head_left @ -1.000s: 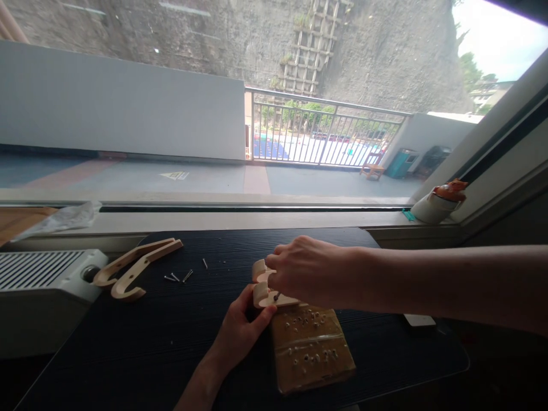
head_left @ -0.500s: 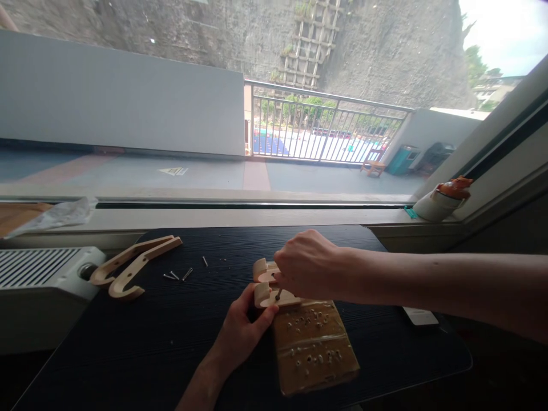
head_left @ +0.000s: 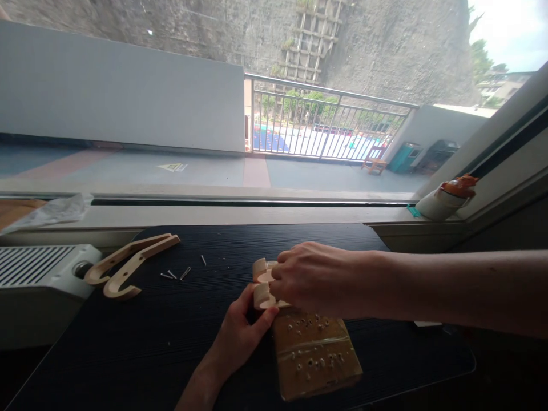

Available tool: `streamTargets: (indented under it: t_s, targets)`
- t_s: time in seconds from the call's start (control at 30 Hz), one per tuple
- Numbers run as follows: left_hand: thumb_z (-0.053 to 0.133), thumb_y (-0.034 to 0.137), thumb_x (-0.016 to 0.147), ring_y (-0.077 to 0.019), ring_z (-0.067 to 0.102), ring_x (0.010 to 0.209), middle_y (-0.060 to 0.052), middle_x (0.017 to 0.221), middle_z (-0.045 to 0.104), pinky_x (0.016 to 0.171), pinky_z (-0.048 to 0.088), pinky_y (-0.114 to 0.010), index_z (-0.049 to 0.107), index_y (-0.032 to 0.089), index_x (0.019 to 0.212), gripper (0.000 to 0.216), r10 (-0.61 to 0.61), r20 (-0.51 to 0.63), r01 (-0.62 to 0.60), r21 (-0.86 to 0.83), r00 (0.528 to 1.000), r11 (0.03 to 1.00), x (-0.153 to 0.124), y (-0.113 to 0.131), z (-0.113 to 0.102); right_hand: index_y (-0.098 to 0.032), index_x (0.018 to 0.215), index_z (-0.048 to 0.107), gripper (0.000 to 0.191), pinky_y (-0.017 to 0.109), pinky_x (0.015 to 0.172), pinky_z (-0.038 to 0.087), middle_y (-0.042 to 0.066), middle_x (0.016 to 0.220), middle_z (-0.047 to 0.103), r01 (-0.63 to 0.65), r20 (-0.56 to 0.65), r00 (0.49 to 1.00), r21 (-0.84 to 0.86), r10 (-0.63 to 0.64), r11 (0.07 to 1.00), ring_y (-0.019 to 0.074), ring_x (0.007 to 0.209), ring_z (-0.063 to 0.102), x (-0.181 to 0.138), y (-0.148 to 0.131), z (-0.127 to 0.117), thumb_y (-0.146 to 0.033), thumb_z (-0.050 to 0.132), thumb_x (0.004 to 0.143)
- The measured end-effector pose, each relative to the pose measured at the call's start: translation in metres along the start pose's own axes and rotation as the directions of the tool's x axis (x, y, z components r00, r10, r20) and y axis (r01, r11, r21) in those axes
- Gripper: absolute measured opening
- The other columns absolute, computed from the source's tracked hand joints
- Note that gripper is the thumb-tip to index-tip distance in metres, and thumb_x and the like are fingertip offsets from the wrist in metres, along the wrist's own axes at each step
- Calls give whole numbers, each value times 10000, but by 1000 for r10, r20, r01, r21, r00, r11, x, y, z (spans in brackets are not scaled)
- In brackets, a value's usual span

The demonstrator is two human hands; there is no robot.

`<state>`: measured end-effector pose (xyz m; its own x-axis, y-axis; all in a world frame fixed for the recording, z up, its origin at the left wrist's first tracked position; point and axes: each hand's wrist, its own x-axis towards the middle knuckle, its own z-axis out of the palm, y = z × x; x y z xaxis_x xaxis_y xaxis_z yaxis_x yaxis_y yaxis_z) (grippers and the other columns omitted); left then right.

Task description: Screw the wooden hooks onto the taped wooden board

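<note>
My left hand [head_left: 246, 322] grips the curved end of the nearer pale wooden hook [head_left: 262, 295], thumb in front and fingers behind. A second wooden hook [head_left: 260, 268] lies alongside, just beyond it. Both are at the far end of a brown board [head_left: 291, 381] that looks wrapped in clear film and is dotted with holes. Over the hooks, my right hand [head_left: 306, 279] is closed with its fingertips down at the nearer hook. Whatever it pinches is hidden by the fingers, and so is much of both hooks.
Two more wooden hooks [head_left: 124, 274] lie at the dark table's [head_left: 192, 354] left edge. Several loose screws [head_left: 175, 274] are nearby. A radiator [head_left: 43, 268] stands at left, a bottle [head_left: 443, 200] on the windowsill. A white object [head_left: 428, 323] shows partly below my right forearm.
My right hand has turned and dropped slightly nearer, now covering the thin metal shaft that showed under its fingers at the nearer hook. The left hand keeps its grip; the view has shifted slightly.
</note>
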<state>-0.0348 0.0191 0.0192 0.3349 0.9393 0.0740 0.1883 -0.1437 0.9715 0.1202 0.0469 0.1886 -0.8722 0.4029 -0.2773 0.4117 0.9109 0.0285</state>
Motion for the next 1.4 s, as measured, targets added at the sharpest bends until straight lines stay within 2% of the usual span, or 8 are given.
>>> streamTargets:
  t_s: [0.17,0.3,0.43,0.6,0.73,0.97,1.13,1.4]
  targets:
    - [578,307,798,-151,567,850,23,928,644,778,429,-224,553,214,998,222,-11,-16,11,4,1000,1000,0,-4,2,-144,796,605,160,266,477,281,33,657,636,-311,146,941,29,304,950,154,597,588,-1,-4,0,-180,460,851]
    - [574,320,802,-151,563,847,15,928,640,774,430,-228,546,206,1003,233,4,-14,-4,9,1000,1000,0,-5,3,-138,813,605,192,254,451,288,57,643,632,-372,129,920,-10,370,928,179,591,599,3,-9,-5,-227,440,854]
    - [572,332,799,-154,563,814,9,884,636,737,436,-232,551,194,982,230,8,-8,-7,10,1000,1000,-1,-4,2,-140,957,592,182,248,449,316,58,735,648,-306,108,945,-45,309,951,197,642,610,6,-9,-12,-199,537,793]
    - [552,339,812,-163,567,822,0,878,636,737,441,-248,547,186,971,221,-10,-7,10,15,1000,1000,-2,-2,2,-155,919,614,156,273,542,374,68,899,648,-75,76,993,-185,90,980,202,795,599,4,-8,-15,-105,494,832]
    - [557,338,807,-156,566,785,10,838,636,717,444,-241,555,190,947,204,-19,-12,20,22,1000,1000,-1,0,2,-135,770,628,168,289,587,377,78,842,643,16,-7,1000,-242,-18,970,193,785,583,3,-2,0,-118,477,840]
    - [570,305,799,-162,578,876,12,947,653,791,436,-229,560,213,1023,243,2,-30,-2,-6,1000,1000,0,0,2,-165,693,641,144,248,450,333,37,617,627,-246,218,936,-155,276,957,189,610,603,7,1,1,-128,539,787]
    - [557,318,806,-159,578,846,9,915,650,778,439,-232,560,199,994,222,11,-10,-11,-14,1000,1000,-1,1,2,-132,865,624,199,247,444,340,57,648,638,-346,130,927,-77,353,935,188,588,600,13,-2,-7,-295,516,828]
    - [575,321,788,-174,583,823,4,883,649,736,456,-244,552,197,1007,252,-17,-6,17,3,1000,1000,0,3,0,-131,817,625,144,257,463,299,73,880,659,10,80,997,-139,1,990,172,730,592,10,-11,-7,-90,487,830]
